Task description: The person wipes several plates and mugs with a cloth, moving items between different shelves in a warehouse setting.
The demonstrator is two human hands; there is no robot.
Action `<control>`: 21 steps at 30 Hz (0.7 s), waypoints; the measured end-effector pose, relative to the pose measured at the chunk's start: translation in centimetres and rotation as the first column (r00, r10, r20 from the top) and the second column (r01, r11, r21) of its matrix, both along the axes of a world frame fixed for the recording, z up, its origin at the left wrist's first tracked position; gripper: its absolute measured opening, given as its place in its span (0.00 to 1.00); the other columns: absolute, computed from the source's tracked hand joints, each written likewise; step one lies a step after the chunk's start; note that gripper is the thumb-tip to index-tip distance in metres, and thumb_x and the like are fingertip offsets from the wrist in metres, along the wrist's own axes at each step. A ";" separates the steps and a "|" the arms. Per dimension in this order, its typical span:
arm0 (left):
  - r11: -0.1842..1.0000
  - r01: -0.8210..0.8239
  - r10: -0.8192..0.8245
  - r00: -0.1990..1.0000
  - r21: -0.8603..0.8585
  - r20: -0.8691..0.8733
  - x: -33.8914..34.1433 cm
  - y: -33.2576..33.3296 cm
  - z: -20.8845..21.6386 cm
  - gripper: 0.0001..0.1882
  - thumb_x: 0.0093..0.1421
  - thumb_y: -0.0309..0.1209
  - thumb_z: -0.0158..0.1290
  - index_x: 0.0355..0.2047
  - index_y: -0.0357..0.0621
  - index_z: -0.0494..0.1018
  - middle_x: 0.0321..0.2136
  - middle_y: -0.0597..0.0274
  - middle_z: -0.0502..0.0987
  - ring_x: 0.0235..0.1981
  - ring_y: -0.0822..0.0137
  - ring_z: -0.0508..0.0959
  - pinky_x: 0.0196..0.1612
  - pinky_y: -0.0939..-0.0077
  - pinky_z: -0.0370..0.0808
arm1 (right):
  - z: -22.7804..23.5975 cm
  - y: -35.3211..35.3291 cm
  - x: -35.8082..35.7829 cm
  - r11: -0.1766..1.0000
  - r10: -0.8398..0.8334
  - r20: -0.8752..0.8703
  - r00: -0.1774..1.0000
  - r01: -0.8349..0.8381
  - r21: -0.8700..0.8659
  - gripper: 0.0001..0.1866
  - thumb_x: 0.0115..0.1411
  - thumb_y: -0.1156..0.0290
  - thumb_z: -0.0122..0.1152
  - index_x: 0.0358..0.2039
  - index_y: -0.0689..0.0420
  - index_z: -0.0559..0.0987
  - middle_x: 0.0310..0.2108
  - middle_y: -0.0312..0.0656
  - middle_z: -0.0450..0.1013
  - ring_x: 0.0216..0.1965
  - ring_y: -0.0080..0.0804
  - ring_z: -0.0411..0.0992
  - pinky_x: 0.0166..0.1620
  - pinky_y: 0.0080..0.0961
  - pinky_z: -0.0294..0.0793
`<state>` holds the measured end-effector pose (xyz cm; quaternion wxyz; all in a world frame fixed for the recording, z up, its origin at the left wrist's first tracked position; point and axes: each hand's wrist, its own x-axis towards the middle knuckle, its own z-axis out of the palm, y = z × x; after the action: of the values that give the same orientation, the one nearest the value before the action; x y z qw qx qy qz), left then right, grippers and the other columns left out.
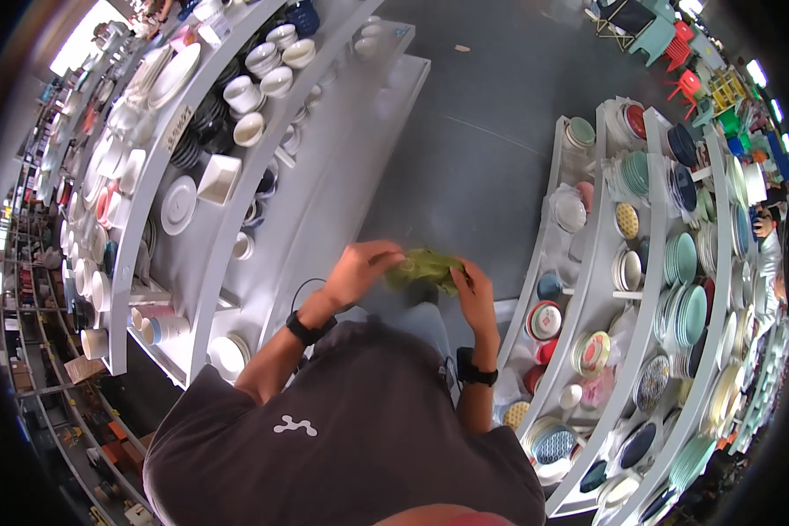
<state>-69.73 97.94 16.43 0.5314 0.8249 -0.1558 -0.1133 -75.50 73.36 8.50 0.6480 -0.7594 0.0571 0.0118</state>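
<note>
A crumpled olive-green cloth [429,266] is stretched between my two hands, above the grey floor in front of my body. My left hand [359,267] pinches its left end, with the fingertips slightly blurred. My right hand [475,298] grips the right end between thumb and fingers. Folds hide part of the cloth, and its full shape does not show. Black bands sit on both of my wrists.
At my left, a grey shelf unit [203,304] holds white bowls [248,130], plates [179,205] and a square dish [219,180]. Shelves at my right carry stacked green plates [680,258] and patterned dishes [652,383]. Far off stand red stools [685,86]. Another person [770,272] is at the right edge.
</note>
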 end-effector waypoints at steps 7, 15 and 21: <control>0.999 -0.008 0.008 1.000 0.050 -0.003 5.4 -7.2 1.2 0.08 0.63 0.27 0.58 0.39 0.36 0.78 0.31 0.54 0.81 0.30 0.64 0.80 0.37 0.72 0.77 | 0.1 -8.0 5.1 0.977 0.084 -0.001 0.996 -0.082 0.199 0.15 0.67 0.76 0.55 0.54 0.62 0.75 0.43 0.35 0.74 0.41 0.21 0.71 0.45 0.20 0.72; 0.999 -0.017 0.017 1.000 -0.030 0.008 16.0 -11.5 -1.5 0.07 0.64 0.27 0.57 0.39 0.36 0.79 0.32 0.55 0.82 0.32 0.67 0.81 0.39 0.74 0.77 | -0.2 -11.6 14.1 0.844 0.162 -0.111 0.981 -0.079 0.530 0.17 0.69 0.72 0.52 0.56 0.64 0.74 0.51 0.35 0.73 0.49 0.20 0.69 0.56 0.20 0.67; 0.987 0.028 -0.033 0.999 -0.159 -0.033 28.2 -14.2 -5.9 0.07 0.64 0.27 0.57 0.39 0.36 0.78 0.32 0.56 0.82 0.33 0.69 0.80 0.40 0.74 0.76 | 1.6 -12.3 25.1 0.875 0.135 -0.091 0.987 -0.075 0.477 0.30 0.63 0.76 0.54 0.67 0.60 0.64 0.62 0.46 0.66 0.62 0.33 0.64 0.64 0.27 0.61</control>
<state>-41.58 83.77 10.49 0.5962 0.7754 -0.1675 -0.1232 -50.44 61.05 10.10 0.8071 -0.5785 0.0504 0.1066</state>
